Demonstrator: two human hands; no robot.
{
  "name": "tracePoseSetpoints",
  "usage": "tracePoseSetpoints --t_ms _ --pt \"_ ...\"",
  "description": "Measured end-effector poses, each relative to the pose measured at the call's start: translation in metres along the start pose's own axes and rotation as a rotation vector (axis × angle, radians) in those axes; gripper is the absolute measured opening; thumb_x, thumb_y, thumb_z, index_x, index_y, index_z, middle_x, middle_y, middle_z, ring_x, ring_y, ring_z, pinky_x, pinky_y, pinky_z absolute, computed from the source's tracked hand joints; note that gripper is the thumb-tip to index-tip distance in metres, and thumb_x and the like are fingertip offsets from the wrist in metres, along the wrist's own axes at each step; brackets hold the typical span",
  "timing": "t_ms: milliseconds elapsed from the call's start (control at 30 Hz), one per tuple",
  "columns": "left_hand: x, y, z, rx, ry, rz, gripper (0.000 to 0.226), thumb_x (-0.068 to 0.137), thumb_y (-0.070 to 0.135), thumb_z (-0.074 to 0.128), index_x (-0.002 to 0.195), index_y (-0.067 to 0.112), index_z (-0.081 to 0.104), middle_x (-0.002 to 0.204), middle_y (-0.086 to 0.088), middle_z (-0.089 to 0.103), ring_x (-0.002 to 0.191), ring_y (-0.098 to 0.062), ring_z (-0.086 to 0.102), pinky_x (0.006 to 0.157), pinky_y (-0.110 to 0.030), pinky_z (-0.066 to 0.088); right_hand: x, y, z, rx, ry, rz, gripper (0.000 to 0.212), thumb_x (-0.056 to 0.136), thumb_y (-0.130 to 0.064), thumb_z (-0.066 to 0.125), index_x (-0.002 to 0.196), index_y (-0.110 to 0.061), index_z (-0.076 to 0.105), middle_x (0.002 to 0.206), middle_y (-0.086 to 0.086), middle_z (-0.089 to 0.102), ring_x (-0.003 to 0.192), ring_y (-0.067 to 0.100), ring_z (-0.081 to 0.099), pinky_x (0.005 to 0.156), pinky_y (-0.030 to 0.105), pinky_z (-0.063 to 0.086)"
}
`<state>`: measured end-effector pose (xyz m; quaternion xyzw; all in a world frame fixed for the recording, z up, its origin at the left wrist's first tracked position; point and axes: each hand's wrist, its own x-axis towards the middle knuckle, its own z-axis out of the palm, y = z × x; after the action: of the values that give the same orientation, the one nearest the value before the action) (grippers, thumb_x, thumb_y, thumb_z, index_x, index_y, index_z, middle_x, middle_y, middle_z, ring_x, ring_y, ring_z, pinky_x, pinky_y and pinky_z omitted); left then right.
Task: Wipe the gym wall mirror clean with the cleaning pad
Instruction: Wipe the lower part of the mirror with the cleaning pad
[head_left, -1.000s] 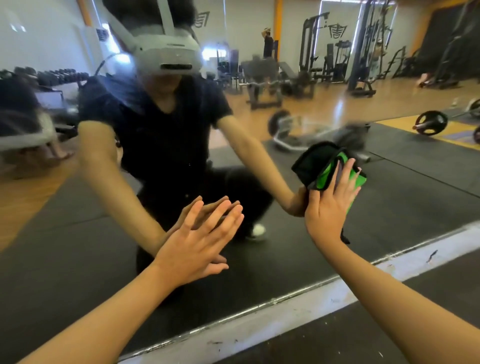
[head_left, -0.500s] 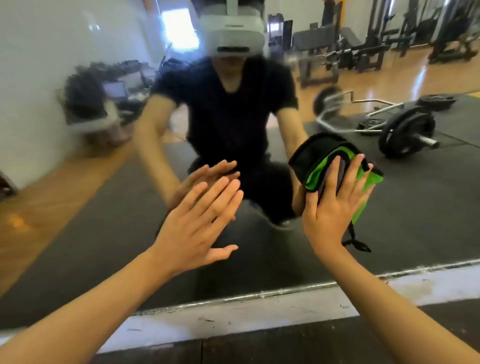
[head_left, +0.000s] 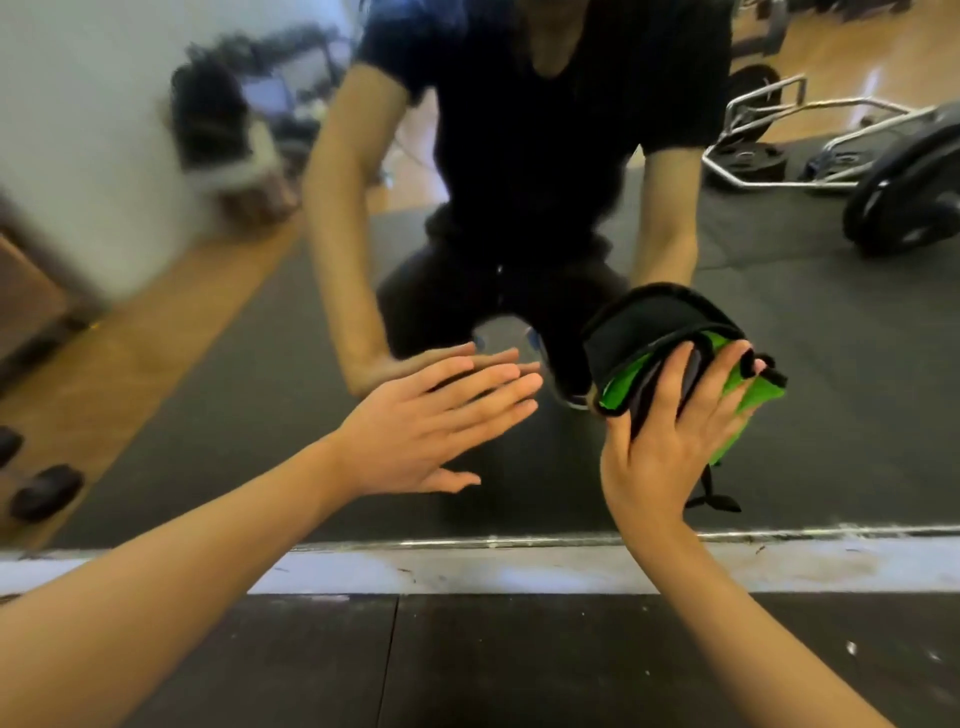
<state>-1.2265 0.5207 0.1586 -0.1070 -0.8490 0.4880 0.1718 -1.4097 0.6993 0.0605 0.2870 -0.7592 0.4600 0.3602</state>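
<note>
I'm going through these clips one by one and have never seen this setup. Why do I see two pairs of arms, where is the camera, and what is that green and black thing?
The camera sits on the person's head and looks down at their own hands. They face a wall mirror, so the second pair of arms is only the reflection. The right hand presses a green and black cleaning pad flat against the glass with straight fingers. The left hand is open, fingers straight, at the glass and holding nothing. Below the mirror run a pale ledge and a dark floor mat. The gym weights are reflections too.
</note>
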Motion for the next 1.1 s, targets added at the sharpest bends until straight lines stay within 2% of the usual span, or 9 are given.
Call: tracePoseSetpoints --t_ms 200,367,500,567,667,767,867,967,1100 --pt "0.004 -0.003 0.021 0.126 0.084 0.042 0.093 0.102 0.077 0.036 0.169 0.015 0.02 0.176 -0.017 -0.008 0.162 -0.033 -0.013 0.131 -0.05 -0.01 -0.015 0.016 0.012 0.004 0.058 -0.032 0.056 0.113 -0.04 0.035 0.161 -0.019 0.018 0.159 0.033 0.02 0.149 0.053 0.011 0.127 0.055 -0.002" --pt "0.013 -0.009 0.04 0.111 0.216 0.042 0.078 0.103 0.076 0.039 0.163 0.026 0.039 0.173 -0.01 0.022 0.163 -0.029 -0.007 0.132 -0.048 -0.007 -0.06 0.009 0.038 0.051 0.121 0.185 0.055 0.111 -0.033 0.032 0.16 -0.012 0.018 0.162 0.031 0.015 0.153 0.052 0.011 0.126 0.062 0.001" --pt "0.009 -0.006 0.047 0.167 0.225 0.019 0.083 0.104 0.075 0.035 0.17 0.027 0.019 0.178 -0.011 0.003 0.163 -0.03 -0.008 0.131 -0.05 -0.008 -0.136 -0.041 0.056 0.433 0.028 0.767 0.09 0.104 -0.025 0.048 0.154 -0.061 -0.017 0.172 0.012 -0.005 0.159 0.034 -0.006 0.126 0.066 0.008" --pt "0.01 -0.004 0.049 0.168 0.214 0.018 0.085 0.103 0.076 0.036 0.17 0.026 0.017 0.178 -0.011 0.0 0.163 -0.031 -0.009 0.131 -0.05 -0.008 -0.167 -0.063 0.057 0.589 -0.048 0.921 0.099 0.103 -0.025 0.056 0.145 -0.073 -0.019 0.174 0.002 -0.009 0.16 0.017 -0.003 0.126 0.059 0.018" --pt "0.006 -0.001 0.043 0.193 0.221 0.047 0.085 0.103 0.076 0.034 0.169 0.024 0.021 0.177 -0.014 0.008 0.163 -0.034 -0.005 0.13 -0.052 -0.004 -0.164 -0.063 0.054 0.699 -0.025 0.954 0.101 0.101 -0.022 0.063 0.152 -0.064 -0.014 0.174 0.003 -0.004 0.159 0.018 0.01 0.127 0.047 0.023" --pt "0.005 0.0 0.039 0.197 0.233 0.054 0.085 0.103 0.077 0.034 0.169 0.024 0.024 0.176 -0.015 0.014 0.163 -0.036 -0.002 0.13 -0.053 -0.002 -0.115 -0.006 0.052 0.643 0.215 1.08 0.076 0.104 -0.025 0.051 0.166 -0.027 0.007 0.172 0.01 0.011 0.156 0.027 0.021 0.122 0.018 0.019" --pt "0.009 -0.002 0.041 0.188 0.249 0.044 0.085 0.103 0.076 0.036 0.169 0.024 0.023 0.176 -0.014 0.012 0.163 -0.035 -0.003 0.13 -0.052 -0.002 -0.089 0.053 0.053 0.519 0.245 1.215 0.083 0.096 -0.054 0.031 0.161 -0.003 0.027 0.169 0.016 0.02 0.156 0.029 0.018 0.129 0.039 0.01" --pt "0.005 0.001 0.038 0.178 0.24 0.034 0.086 0.102 0.076 0.037 0.169 0.022 0.025 0.176 -0.015 0.014 0.163 -0.036 0.0 0.13 -0.052 -0.002 -0.133 0.008 0.064 0.524 0.034 1.163 0.072 0.106 -0.034 0.042 0.163 0.0 0.015 0.174 0.01 -0.003 0.159 0.02 0.001 0.129 0.03 0.001" --pt "0.005 0.003 0.032 0.179 0.238 0.029 0.087 0.101 0.078 0.038 0.168 0.022 0.028 0.175 -0.016 0.019 0.163 -0.037 0.008 0.13 -0.053 0.002 -0.176 -0.056 0.067 0.642 -0.113 1.22 0.073 0.108 -0.025 0.051 0.167 -0.018 0.008 0.174 -0.001 -0.011 0.158 0.023 0.012 0.125 0.036 0.024"
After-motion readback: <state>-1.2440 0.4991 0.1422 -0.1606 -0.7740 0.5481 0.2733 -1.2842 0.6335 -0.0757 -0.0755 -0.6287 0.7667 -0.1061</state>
